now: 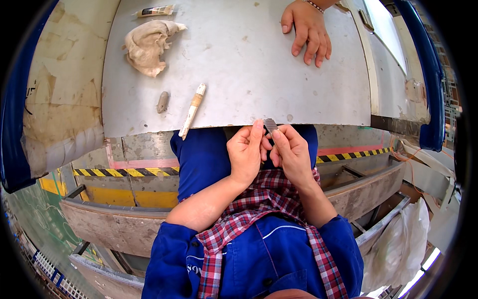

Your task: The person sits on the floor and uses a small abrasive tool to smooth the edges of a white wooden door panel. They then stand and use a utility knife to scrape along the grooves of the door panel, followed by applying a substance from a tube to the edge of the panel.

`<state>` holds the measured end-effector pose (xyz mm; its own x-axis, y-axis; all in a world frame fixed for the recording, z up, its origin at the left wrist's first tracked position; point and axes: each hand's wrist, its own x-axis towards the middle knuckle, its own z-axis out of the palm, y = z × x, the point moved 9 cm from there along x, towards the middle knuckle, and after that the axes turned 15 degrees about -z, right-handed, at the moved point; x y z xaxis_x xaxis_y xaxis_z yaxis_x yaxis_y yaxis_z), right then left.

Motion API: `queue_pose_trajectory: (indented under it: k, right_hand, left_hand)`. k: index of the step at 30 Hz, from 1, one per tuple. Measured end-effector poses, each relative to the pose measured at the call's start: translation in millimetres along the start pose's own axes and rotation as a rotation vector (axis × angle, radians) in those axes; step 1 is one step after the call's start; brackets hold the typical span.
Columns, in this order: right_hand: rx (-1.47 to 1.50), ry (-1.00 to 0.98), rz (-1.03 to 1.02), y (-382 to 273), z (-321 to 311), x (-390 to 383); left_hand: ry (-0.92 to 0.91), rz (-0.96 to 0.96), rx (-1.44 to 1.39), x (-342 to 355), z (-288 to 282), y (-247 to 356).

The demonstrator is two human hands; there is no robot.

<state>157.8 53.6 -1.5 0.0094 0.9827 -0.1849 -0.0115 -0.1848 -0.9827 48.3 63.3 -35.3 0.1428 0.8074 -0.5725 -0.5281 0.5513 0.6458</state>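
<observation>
My left hand and my right hand meet at the near edge of a grey metal sheet. Between the fingertips of both hands is a small thin grey blade, held upright just below the sheet's edge. A long taped cutter handle lies on the sheet to the left of my hands, its end over the edge. A small grey lump rests beside it.
Another person's hand lies flat on the far side of the sheet. A crumpled beige rag and a small tube lie at the far left. Blue frame rails run along both sides. Striped hazard tape marks the floor below.
</observation>
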Motion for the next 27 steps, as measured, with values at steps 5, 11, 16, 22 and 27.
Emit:
queue_pose_trajectory:
  k: [5,11,16,22,27]
  right_hand:
    - [0.061,-0.008,-0.007,-0.8,2.8,1.8]
    - [0.08,-0.038,-0.06,-3.5,12.0,2.3]
    - [0.098,0.015,-0.08,-4.5,14.2,0.6]
    - [-0.435,0.051,-0.35,-32.5,16.1,-2.1]
    - [-0.824,0.041,-0.688,-54.4,32.0,-3.7]
  left_hand:
    - [0.017,0.029,0.023,-0.3,0.2,0.9]
    - [0.01,0.086,0.062,-0.5,-2.8,1.2]
    - [-0.01,0.068,0.016,-2.9,-5.2,4.0]
    - [0.065,0.366,0.134,-29.0,-24.5,40.5]
    - [0.211,0.822,0.473,-51.6,-28.2,80.9]
